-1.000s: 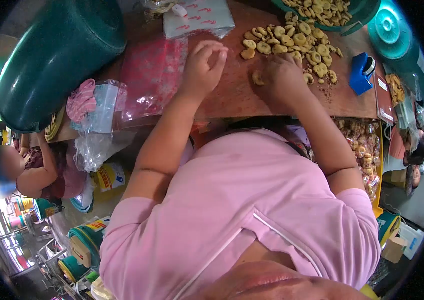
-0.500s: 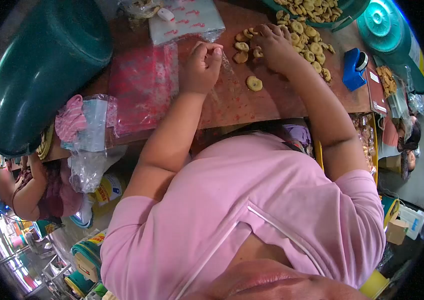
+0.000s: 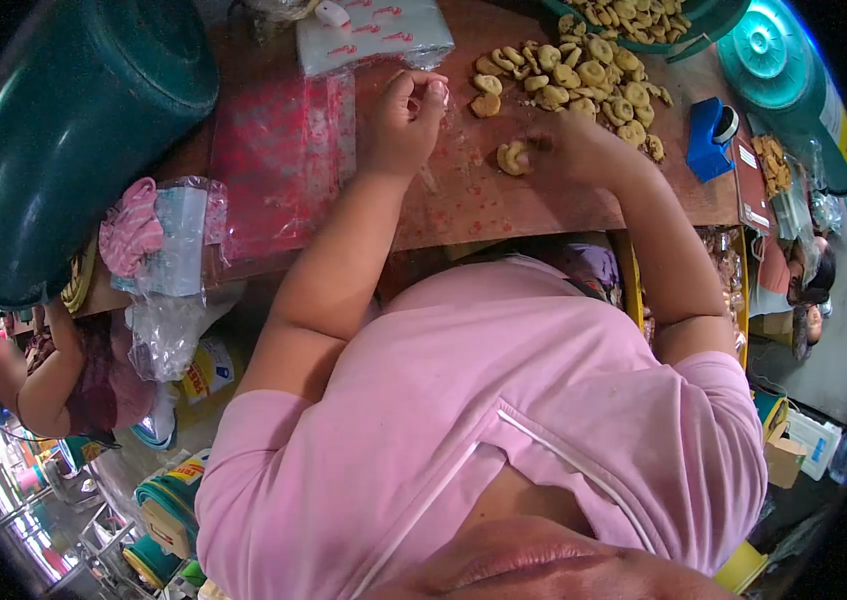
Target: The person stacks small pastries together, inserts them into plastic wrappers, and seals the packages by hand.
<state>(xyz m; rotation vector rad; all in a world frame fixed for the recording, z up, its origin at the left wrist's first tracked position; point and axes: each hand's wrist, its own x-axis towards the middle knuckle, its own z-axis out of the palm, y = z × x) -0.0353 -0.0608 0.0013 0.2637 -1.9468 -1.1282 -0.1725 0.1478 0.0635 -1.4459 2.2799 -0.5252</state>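
While right grip [image 3: 582, 150] meets lone biscuit [image 3: 511, 159] | left grip [image 3: 407, 125] curled near pile [image 3: 592, 76]

Right hand [image 3: 584, 150] was down by one stray cookie [image 3: 513, 158] near the big cookie pile [image 3: 589, 75], left hand [image 3: 406, 120] kinda curled over the tabletop [image 3: 459, 215].

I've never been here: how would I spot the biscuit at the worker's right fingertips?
Find the brown table, then the heap of golden biscuits on it. At the heap's near side is the person's right hand. The round biscuit at its fingertips is on its own, clearly apart from the heap.
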